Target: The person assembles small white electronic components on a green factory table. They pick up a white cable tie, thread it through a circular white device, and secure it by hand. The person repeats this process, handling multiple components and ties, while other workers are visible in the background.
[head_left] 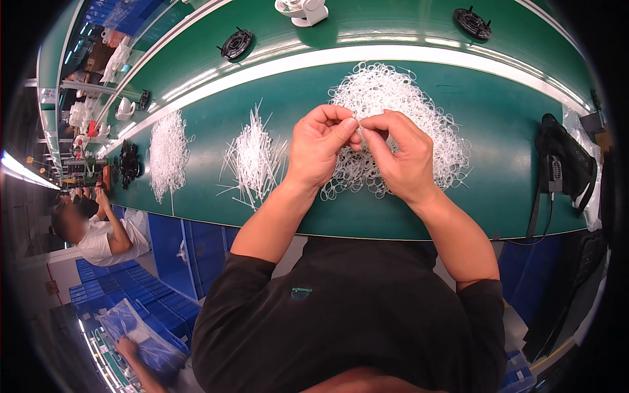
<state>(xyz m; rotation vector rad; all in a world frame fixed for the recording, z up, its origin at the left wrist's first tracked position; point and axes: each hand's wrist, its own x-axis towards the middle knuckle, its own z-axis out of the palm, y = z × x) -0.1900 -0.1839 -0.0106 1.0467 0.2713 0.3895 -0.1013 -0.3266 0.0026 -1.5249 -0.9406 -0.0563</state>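
Green workbench [511, 190], curved by the lens, spanning the frame; beyond its pale edge strip, a conveyor belt [393, 19] carrying black round parts [236, 44] and a white moulded part [301, 11]. Laid out left to right along the bench: a pile of looped white ties [168, 154], a fan of straight white cable ties [255, 157], and the largest heap of closed white loops [419, 111] directly ahead — seemingly raw stock to one side, finished pieces in front, all within easy reach. Black fan-like device [563, 167] with a cable hanging at the bench's right end. Seated co-worker in a white shirt [105, 236] at lower left, beside stacked blue crates [137, 295].

Left hand [319, 147] and right hand [403, 157] raised together just above the near edge of the big heap, fingertips meeting. Each pinching a single white tie [360, 130] between thumb and forefinger, remaining fingers curled in — a grip apparently suited to guiding one thin end into the other. Tie itself mostly hidden by the fingertips; whether already threaded, impossible to tell.
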